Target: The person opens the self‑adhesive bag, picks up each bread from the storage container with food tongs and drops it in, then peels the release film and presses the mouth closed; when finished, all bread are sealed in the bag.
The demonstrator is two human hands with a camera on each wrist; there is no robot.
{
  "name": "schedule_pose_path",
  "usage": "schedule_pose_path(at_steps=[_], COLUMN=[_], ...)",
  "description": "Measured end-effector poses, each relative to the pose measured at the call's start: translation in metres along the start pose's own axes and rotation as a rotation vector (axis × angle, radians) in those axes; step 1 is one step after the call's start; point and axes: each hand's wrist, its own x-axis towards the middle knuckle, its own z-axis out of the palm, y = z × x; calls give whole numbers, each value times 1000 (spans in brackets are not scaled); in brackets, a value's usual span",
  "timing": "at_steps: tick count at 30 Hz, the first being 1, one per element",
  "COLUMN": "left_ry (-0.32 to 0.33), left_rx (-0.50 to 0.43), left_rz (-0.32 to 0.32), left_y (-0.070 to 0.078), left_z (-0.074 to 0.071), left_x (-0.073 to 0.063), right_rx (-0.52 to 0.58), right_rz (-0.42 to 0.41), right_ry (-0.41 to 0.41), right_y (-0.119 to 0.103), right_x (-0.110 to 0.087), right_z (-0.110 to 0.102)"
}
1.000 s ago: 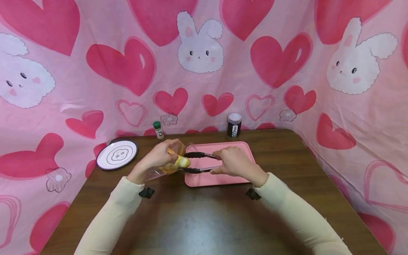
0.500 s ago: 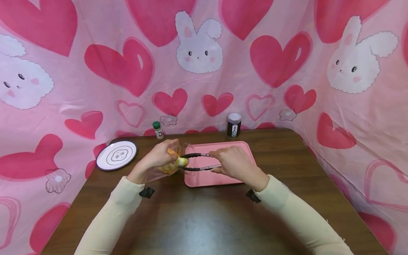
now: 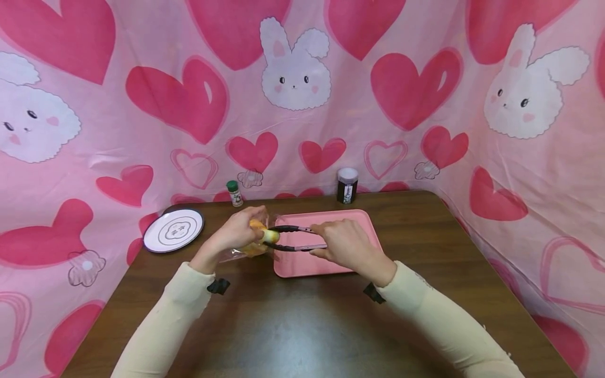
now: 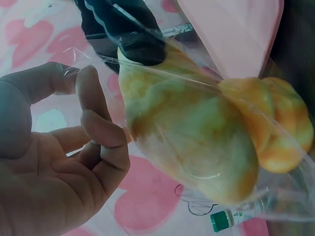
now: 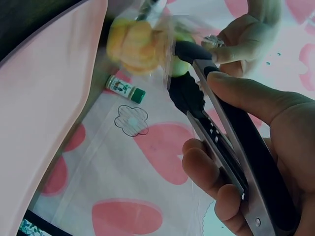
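My left hand (image 3: 238,229) pinches the rim of a clear plastic bag (image 3: 231,254) between thumb and fingers, seen close up in the left wrist view. Golden bread rolls are inside: one bread roll (image 4: 192,142) lies near the mouth, and a second bread roll (image 4: 285,123) sits beside it. In my right hand (image 3: 347,241) is a pair of metal tongs (image 5: 234,118) with black tips. Those tips reach into the bag's mouth, on either side of the nearer roll. The far part of the bag is hidden behind my left hand in the head view.
A pink tray (image 3: 302,266) lies under the tongs and right hand. A white plate (image 3: 160,233) stands at the left table edge. Along the back are a green-capped shaker (image 3: 235,194) and a dark jar (image 3: 347,186) with a pale lid. Patterned cloth surrounds the wooden table (image 3: 293,320).
The tongs have shifted slightly left, and their tips have drawn closer together around the roll at the bag's mouth. My left hand has stayed nearly still on the bag.
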Motion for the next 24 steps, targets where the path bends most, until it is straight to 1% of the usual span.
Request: schedule_pose_path(at_steps=[3, 5, 8, 10, 13, 17, 24], left_ry=[20, 23, 31, 29, 9, -20, -28], left_rx=[-12, -22, -16, -14, -46, -103, -74], left_rz=[-36, -43, -36, -23, -12, -25, -46], left_y=[-1, -1, 0, 0, 1, 2, 0], left_z=[-1, -2, -2, -2, 0, 2, 6], left_x=[-1, -1, -2, -2, -1, -1, 1], right_rx=[11, 15, 25, 20, 5, -31, -80], right_rz=[44, 68, 87, 81, 55, 24, -5], right_ry=[-10, -12, -11, -8, -2, 17, 34], right_y=[-1, -3, -5, -6, -8, -9, -11], right_x=[-1, -2, -2, -2, -2, -1, 0], right_z=[-1, -2, -1, -1, 1, 3, 4])
